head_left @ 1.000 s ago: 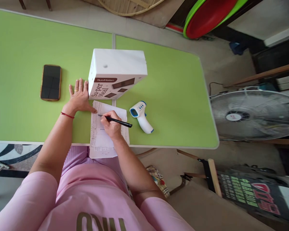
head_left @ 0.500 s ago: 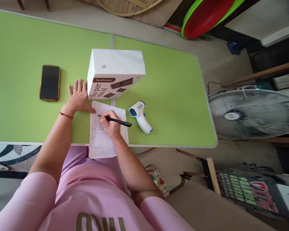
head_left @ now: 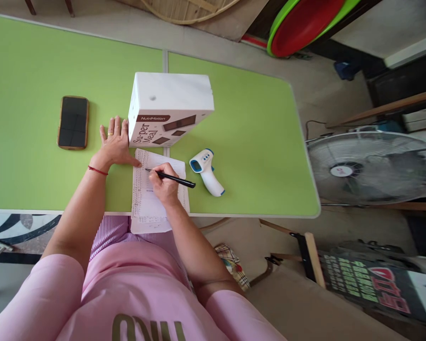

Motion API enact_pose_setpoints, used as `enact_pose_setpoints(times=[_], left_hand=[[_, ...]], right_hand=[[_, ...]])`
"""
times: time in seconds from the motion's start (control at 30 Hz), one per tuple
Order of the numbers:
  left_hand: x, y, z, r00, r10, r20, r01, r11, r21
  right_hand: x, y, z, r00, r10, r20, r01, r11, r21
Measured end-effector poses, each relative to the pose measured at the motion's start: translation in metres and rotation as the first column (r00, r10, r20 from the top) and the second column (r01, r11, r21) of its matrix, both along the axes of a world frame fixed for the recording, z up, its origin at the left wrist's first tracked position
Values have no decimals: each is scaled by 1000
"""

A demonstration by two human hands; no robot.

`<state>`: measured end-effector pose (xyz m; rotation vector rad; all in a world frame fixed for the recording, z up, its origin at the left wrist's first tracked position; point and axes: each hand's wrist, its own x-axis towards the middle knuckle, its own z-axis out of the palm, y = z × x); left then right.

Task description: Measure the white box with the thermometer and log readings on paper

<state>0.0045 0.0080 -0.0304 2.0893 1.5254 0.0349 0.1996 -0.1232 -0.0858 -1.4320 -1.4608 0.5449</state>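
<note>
My right hand (head_left: 165,183) grips a black pen (head_left: 177,179), its tip on or just above a sheet of paper (head_left: 152,203) covered in small handwriting. The paper's lower end hangs past the table's near edge. My left hand (head_left: 116,144) lies flat with fingers spread, its thumb at the paper's upper left edge and its fingertips beside a white box (head_left: 173,94). Brown labels and the words "NutriMotion Super Meal" mark the box. Right of the paper lies a white and blue infrared thermometer (head_left: 207,171).
A phone (head_left: 73,122) in a brown case lies on the green table (head_left: 255,142), left of my left hand. Beyond the table's right end stands a large fan (head_left: 355,168). A tan chair (head_left: 287,303) is at the lower right. Red and green basins (head_left: 305,28) lean at the back.
The pen and my right hand have shifted very slightly to the right over the paper. My left hand, the box and the thermometer stay in place.
</note>
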Motion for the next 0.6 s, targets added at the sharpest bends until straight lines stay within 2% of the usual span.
enact_pose_setpoints(times=[0.17,0.33,0.6], left_hand=[[1,-1,3,1000,-3,-11,3,1000,1],[2,-2,7,999,-8,-51,7,1000,-12],[3,-2,9,999,-10,-44,10,1000,-15]], right_hand=[[-1,1,1,999,-11,41,12,999,-31],[-2,0,4,1000,-15,-1,15,999,-31],[-1,-2,5,992,-118,-49,118,993,-14]])
